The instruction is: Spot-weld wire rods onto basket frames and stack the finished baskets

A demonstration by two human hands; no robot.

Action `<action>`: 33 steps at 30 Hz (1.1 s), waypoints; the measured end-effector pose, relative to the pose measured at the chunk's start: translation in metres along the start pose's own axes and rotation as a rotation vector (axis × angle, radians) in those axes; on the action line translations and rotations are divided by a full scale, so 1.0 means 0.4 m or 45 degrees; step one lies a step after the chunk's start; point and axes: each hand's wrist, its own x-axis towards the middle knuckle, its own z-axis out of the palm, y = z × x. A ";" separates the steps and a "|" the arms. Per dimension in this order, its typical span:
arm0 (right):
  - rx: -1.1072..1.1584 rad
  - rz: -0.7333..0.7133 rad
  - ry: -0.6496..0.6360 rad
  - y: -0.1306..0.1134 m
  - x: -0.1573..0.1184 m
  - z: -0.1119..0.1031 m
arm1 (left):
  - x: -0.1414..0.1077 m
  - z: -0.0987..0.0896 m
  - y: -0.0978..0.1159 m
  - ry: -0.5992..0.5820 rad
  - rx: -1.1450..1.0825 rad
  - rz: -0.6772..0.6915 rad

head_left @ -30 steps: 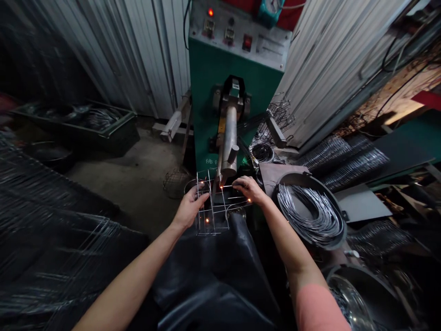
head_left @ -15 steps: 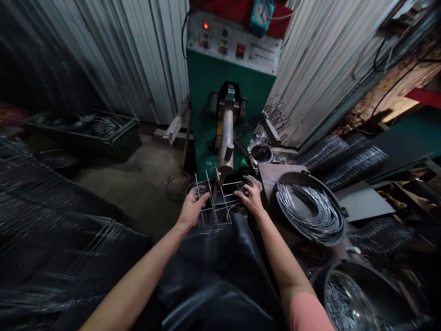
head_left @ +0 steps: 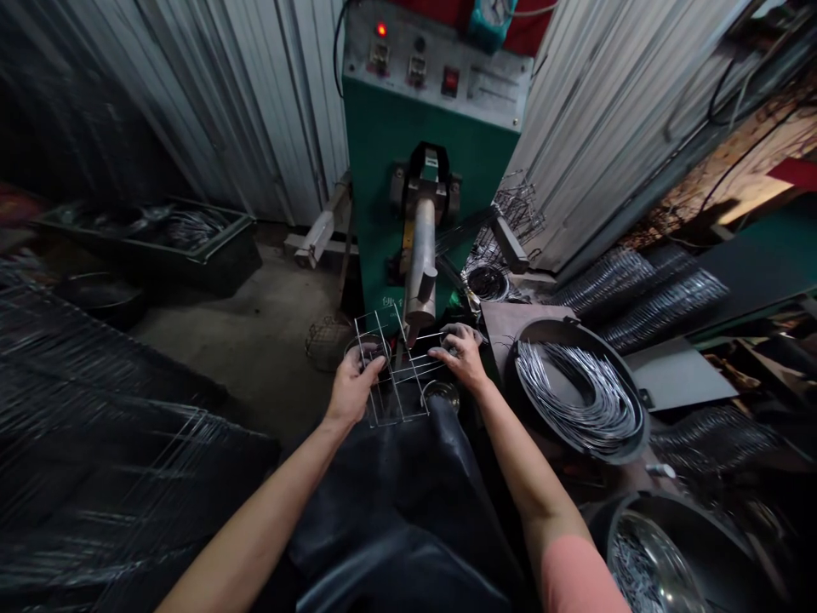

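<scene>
The left hand [head_left: 353,387] is holding a tight grip on the left wires of a rectangular wire frame [head_left: 391,375], which is sitting between both hands beneath the electrode arm [head_left: 419,255] of a green spot welder [head_left: 383,128]. The right hand [head_left: 460,356] is pressing its grip onto the frame's right wires, while the lettering [head_left: 392,302] on the welder is too small to read.

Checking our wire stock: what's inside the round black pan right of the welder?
A coil of bright wire lies in the round black pan; whatever sits beneath the coil is hidden.
</scene>
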 end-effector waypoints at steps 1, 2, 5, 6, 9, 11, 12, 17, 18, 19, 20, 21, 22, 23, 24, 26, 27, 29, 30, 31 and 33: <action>-0.004 -0.002 0.006 -0.001 0.005 0.000 | 0.004 0.001 0.000 0.006 -0.006 0.005; -0.007 -0.004 0.015 -0.002 0.009 0.001 | 0.008 0.001 0.001 0.010 -0.013 0.011; -0.007 -0.004 0.022 -0.001 0.022 0.005 | 0.022 0.003 0.002 0.013 -0.042 0.031; -0.002 0.000 0.011 0.000 0.026 0.007 | 0.026 0.003 0.002 0.012 -0.051 0.034; 0.001 0.013 -0.022 0.006 0.038 0.013 | 0.038 0.004 0.002 0.021 -0.056 0.033; -0.014 0.018 -0.027 0.010 0.044 0.015 | 0.045 0.005 0.001 0.025 -0.065 0.021; -0.021 0.023 -0.028 0.012 0.047 0.015 | 0.048 0.006 0.001 0.026 -0.074 0.012; -0.008 0.043 -0.044 0.015 0.055 0.014 | 0.060 0.013 0.005 0.054 -0.099 -0.030; -0.003 0.044 -0.048 0.015 0.054 0.014 | 0.060 0.013 0.007 0.061 -0.098 -0.035; 0.002 0.047 -0.050 0.015 0.053 0.015 | 0.061 0.014 0.007 0.064 -0.095 -0.040; 0.006 0.053 -0.050 0.015 0.052 0.016 | 0.061 0.014 0.007 0.065 -0.092 -0.046; 0.006 0.058 -0.047 0.016 0.051 0.017 | 0.061 0.014 0.007 0.062 -0.087 -0.051; 0.006 0.062 -0.044 0.017 0.050 0.018 | 0.061 0.013 0.005 0.057 -0.082 -0.056; 0.003 0.064 -0.041 0.018 0.050 0.019 | 0.062 0.011 0.004 0.049 -0.077 -0.059; 0.002 0.062 -0.042 0.019 0.050 0.020 | 0.064 0.010 0.003 0.038 -0.074 -0.061; 0.008 0.058 -0.053 0.021 0.053 0.021 | 0.069 0.006 0.001 0.017 -0.069 -0.061; 0.016 0.060 -0.058 0.021 0.055 0.020 | 0.072 0.005 0.001 0.008 -0.066 -0.058; 0.023 0.071 -0.061 0.019 0.055 0.017 | 0.077 0.004 0.005 -0.012 -0.067 -0.057; 0.018 0.081 -0.056 0.017 0.053 0.015 | 0.076 0.004 0.008 -0.020 -0.070 -0.060; 0.008 0.089 -0.048 0.014 0.048 0.012 | 0.073 0.004 0.010 -0.031 -0.074 -0.064; -0.012 0.101 -0.036 0.009 0.031 0.007 | 0.057 0.003 0.014 -0.048 -0.075 -0.074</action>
